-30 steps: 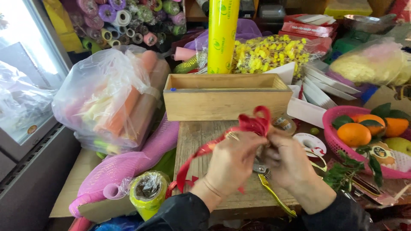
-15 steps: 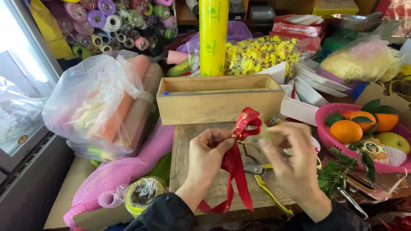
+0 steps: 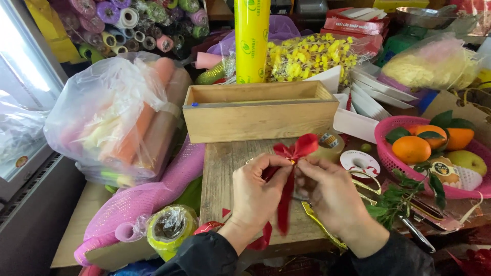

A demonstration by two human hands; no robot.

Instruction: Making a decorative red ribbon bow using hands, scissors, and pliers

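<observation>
Both forearms enter from the bottom edge in dark sleeves and converge at centre. The left hand (image 3: 255,197) shows its back to the camera, wrist bent, thumb and forefinger pinched together at the top. The right hand (image 3: 332,197) mirrors it, fingertips (image 3: 303,164) pinched and meeting the left hand's fingertips.

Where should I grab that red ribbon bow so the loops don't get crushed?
Pinch the red ribbon bow at its narrow knot, where the left hand and right hand already meet, coming from below on the near side. The loops fan up and outward and the tails hang down toward you, so the knot is probably the firmest spot.
</observation>
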